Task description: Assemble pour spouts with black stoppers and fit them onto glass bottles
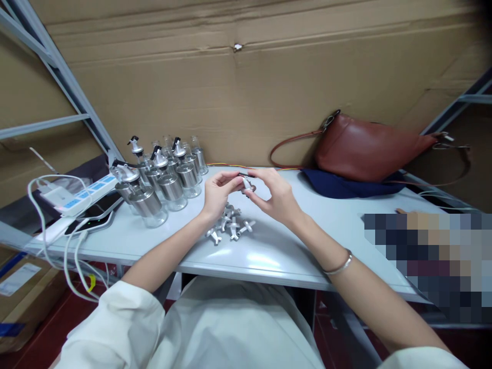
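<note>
Pinched small silver part [247, 184] in left hand [217, 193] and right hand [279, 193] above table [336, 210], between front and back edges; seemed light, stiff, slippery, best held by ends.

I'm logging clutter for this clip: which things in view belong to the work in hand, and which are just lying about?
In the work:
small part between left hand and right hand
silvery pieces
probably the bottles

Apparently lying about:
brown bag
dark blue cloth
power strip
</note>
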### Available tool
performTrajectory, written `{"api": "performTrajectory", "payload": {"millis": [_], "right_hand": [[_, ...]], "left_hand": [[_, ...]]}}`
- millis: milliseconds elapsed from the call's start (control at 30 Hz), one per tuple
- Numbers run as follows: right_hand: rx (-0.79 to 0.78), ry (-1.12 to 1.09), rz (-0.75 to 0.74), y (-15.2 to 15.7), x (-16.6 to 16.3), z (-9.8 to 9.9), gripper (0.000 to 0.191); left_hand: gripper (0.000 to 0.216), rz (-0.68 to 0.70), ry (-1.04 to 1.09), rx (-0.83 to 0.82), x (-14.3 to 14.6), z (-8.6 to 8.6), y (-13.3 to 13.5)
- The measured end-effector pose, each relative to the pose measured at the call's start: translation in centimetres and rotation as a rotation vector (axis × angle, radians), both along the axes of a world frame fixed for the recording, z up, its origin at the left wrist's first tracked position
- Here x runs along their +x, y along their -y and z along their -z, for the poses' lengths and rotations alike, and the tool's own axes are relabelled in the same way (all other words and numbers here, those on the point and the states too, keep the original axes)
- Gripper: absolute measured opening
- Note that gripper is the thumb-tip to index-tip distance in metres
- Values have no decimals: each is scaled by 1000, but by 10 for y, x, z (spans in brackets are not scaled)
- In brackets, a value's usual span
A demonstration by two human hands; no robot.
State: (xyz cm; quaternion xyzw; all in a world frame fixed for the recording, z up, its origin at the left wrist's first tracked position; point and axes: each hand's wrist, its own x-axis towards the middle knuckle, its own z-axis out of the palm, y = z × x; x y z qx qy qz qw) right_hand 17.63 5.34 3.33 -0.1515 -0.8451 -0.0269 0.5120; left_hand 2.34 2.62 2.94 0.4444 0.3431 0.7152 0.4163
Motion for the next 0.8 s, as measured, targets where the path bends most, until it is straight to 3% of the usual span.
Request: {"api": "performTrajectory", "payload": {"millis": [100, 267, 667, 800], "right_hand": [[-133, 18, 4, -2, -3, 7, 47], [-409, 4, -4, 0, -7, 15, 44], [-502, -81, 57, 10, -8, 4, 31], [-462, -83, 75, 11, -5, 1, 26]], "left_hand": [[34, -7, 24, -13, -1, 0, -1], [33, 10, 11, 6, 0, 0, 1], [35, 105, -51, -32, 8, 6, 6], [37, 140, -47, -74, 8, 5, 7]]}}
